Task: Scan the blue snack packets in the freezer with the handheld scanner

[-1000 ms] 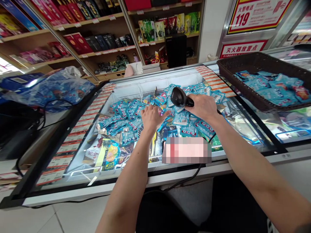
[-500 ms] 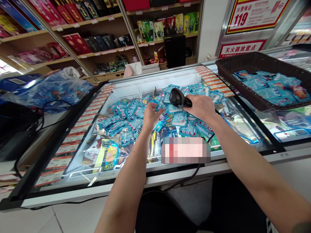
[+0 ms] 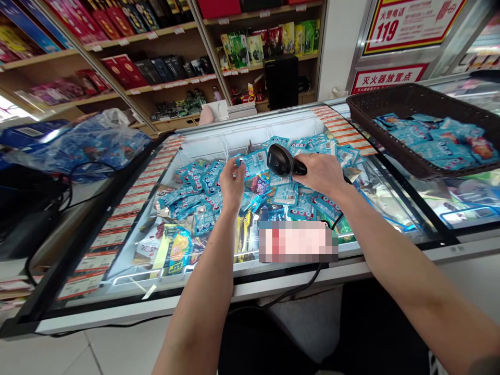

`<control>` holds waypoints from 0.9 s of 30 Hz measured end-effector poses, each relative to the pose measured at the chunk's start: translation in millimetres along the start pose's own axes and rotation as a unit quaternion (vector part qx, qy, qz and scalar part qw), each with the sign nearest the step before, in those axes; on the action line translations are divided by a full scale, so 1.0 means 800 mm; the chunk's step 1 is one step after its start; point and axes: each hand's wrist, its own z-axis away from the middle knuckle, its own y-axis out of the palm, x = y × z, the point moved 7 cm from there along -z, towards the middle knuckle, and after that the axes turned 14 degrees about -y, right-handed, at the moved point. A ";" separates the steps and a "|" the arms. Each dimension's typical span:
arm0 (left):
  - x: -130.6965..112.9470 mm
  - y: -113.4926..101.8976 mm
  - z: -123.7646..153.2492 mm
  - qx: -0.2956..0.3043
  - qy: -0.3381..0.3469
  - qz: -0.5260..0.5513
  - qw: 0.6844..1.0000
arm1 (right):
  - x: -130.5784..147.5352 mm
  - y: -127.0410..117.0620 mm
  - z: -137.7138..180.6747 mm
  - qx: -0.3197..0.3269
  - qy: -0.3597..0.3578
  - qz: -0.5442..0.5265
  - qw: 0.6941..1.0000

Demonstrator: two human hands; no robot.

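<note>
Nearest me, the black cord hangs over the front edge of the glass-topped case; I'd want it slack so that it doesn't tug at my aim. A blurred-out flat thing lies just inside that edge. Farther in, my right hand is wrapped round the handle of the scanner, its head turned left. My left hand pinches a blue packet by its left end, thumb and fingers closed on it, barcode side showing, above the pile of packets. I think the trick is a light pinch at the edge, the barcode flat and uncovered, facing the scanner. Far right, the brown basket holds similar packets.
</note>
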 end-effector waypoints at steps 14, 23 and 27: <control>-0.017 -0.013 0.010 -0.064 0.011 -0.125 0.990 | 0.014 0.000 0.002 -0.007 -0.049 0.004 0.999; -0.025 -0.013 0.015 -0.067 0.026 -0.149 0.986 | 0.017 0.001 0.001 0.012 -0.060 0.009 0.998; -0.025 -0.014 0.014 -0.074 0.023 -0.153 0.985 | 0.017 0.001 0.000 0.015 -0.052 0.002 0.999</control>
